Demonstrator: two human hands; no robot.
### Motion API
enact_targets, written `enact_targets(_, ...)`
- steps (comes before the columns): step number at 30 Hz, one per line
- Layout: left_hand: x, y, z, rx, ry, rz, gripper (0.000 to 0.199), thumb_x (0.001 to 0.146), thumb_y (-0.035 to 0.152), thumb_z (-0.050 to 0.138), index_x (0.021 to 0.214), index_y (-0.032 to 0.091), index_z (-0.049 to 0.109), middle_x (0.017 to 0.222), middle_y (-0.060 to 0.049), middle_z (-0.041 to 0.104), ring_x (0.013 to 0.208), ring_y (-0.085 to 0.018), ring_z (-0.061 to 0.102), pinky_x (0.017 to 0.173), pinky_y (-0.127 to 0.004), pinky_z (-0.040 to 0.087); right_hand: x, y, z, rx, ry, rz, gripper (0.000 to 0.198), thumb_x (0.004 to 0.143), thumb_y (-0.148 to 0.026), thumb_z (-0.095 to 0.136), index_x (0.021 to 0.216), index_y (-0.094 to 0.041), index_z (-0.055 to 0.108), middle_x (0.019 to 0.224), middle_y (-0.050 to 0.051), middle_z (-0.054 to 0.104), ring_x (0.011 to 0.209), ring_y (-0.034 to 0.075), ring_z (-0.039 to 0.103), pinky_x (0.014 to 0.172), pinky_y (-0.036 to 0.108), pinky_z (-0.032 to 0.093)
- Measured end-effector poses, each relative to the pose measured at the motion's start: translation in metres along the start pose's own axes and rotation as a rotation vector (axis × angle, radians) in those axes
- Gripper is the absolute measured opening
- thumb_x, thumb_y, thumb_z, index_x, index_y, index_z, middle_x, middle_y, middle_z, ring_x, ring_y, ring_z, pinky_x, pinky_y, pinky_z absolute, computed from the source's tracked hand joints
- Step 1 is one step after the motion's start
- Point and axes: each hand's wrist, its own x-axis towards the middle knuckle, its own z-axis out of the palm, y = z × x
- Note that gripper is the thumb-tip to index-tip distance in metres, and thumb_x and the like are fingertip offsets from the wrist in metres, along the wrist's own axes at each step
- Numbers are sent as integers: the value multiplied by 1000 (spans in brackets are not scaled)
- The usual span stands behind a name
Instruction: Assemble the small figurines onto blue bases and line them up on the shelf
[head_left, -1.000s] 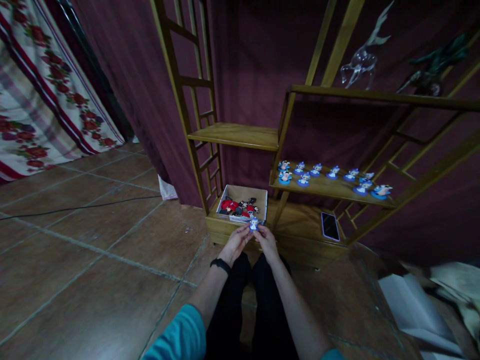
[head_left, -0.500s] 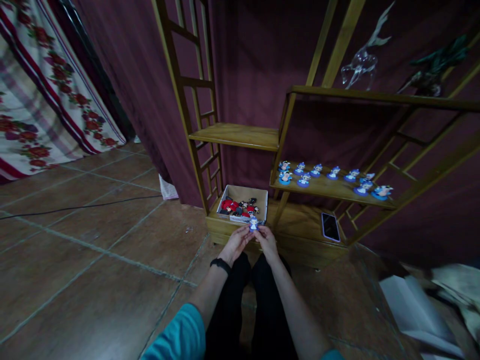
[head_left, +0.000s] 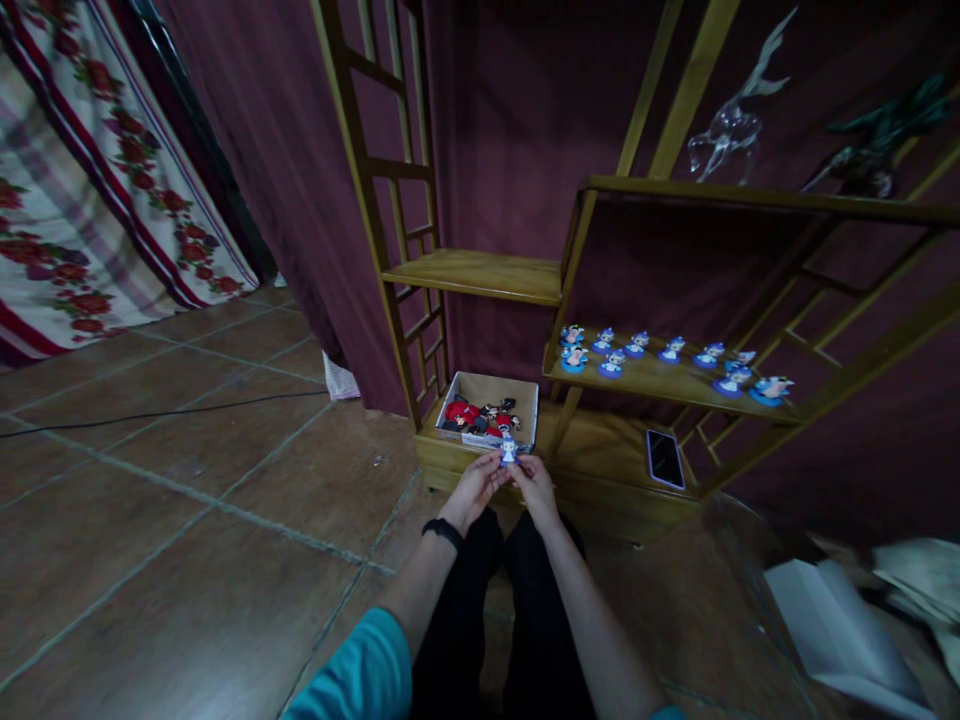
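Observation:
Between my two hands is a small white and purple figurine, held upright by its base in front of the box. My left hand grips it from the left, with a dark band on the wrist. From the other side, my right hand pinches the base with its fingertips. Just beyond stands an open cardboard box with several red and black figurines lying jumbled inside. Similar purple-based figurines and blue-based ones stand in rows on the shelf to the right.
A phone lies on the cabinet's lower board. Higher up, a clear glass deer and a dark green ornament stand on the upper shelf. A white box sits on the floor at right; a black cable crosses the tiles at left.
The view has shifted slightly, so the shelves sit a little further right and lower. Both hands stay on the figurine in nearly the same pose.

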Motion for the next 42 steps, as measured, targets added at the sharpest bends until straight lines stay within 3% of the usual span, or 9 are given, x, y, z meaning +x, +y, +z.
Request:
enact_targets(10, -2, -1, -1, 8, -20, 48, 13, 69, 11, 63, 81, 13, 58, 80, -6, 64, 71, -12, 61, 76, -28, 48, -2, -1, 2, -14, 21, -20, 35, 64, -44, 62, 88, -20, 56, 85, 4, 65, 76, 19, 61, 54, 26, 48)
enact_targets(28, -1, -1, -2, 20, 0, 63, 18, 66, 11, 66, 82, 14, 59, 83, -6, 65, 75, -13, 62, 76, -27, 47, -6, -9, 1, -47, -35, -40, 37, 69, -42, 57, 100, -23, 58, 93, 4, 66, 79, 20, 62, 55, 28, 50)
enact_targets(42, -1, 1, -3, 45, 50, 82, 17, 65, 11, 67, 80, 14, 61, 80, -6, 66, 73, -12, 61, 73, -26, 48, -6, -7, 6, -223, 71, -189, 29, 71, -40, 55, 93, -24, 63, 86, 2, 67, 76, 18, 61, 67, 31, 48)
